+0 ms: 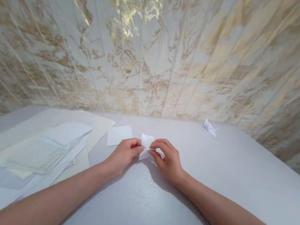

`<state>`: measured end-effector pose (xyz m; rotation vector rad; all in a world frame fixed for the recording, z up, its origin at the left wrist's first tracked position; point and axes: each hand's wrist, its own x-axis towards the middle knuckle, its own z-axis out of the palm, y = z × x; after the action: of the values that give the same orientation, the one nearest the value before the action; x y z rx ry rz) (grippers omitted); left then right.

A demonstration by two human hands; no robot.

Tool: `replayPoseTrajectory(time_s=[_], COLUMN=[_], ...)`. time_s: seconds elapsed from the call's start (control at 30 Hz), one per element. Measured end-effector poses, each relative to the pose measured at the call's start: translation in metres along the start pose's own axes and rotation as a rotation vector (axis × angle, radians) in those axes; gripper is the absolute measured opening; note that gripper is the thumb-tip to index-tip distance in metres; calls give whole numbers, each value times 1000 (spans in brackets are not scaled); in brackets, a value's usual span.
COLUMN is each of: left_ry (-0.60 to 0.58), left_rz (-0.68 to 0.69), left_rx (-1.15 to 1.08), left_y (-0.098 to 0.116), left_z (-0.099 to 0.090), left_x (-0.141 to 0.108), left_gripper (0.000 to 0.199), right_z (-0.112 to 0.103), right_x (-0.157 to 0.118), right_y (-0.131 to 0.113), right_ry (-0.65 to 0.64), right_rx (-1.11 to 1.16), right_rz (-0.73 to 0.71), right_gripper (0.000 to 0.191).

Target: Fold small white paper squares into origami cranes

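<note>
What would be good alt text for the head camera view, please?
The left hand and right hand pinch a small white paper over a pale table. A pile of papers lies to the left, a folded paper figure to the right; a patterned backdrop stands behind.

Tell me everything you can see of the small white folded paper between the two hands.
The small white folded paper looks thin, with a squarish upper flap and more paper showing below. The left hand pinches its left edge; the right hand grips its right side, partly hiding it. It is over the smooth white table; whether it touches the surface is unclear.
</note>
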<state>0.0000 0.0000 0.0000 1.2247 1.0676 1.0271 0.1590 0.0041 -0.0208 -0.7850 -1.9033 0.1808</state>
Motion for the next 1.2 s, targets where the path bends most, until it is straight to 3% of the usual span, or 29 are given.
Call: replayPoseTrajectory(time_s=[0.67, 1.0, 1.2], left_ry=[-16, -63, -40], left_rz=[-32, -112, -176], left_rx=[-172, -423, -466], left_y=[1, 0, -2], left_z=[1, 1, 1], left_x=[-2, 1, 2], left_gripper=[18, 27, 27], right_z=[0, 1, 1], right_x=[2, 2, 1], right_y=[-7, -6, -6], right_ry=[-22, 29, 34], right_rx=[158, 226, 223], right_rz=[169, 179, 159], right_gripper=[7, 4, 4])
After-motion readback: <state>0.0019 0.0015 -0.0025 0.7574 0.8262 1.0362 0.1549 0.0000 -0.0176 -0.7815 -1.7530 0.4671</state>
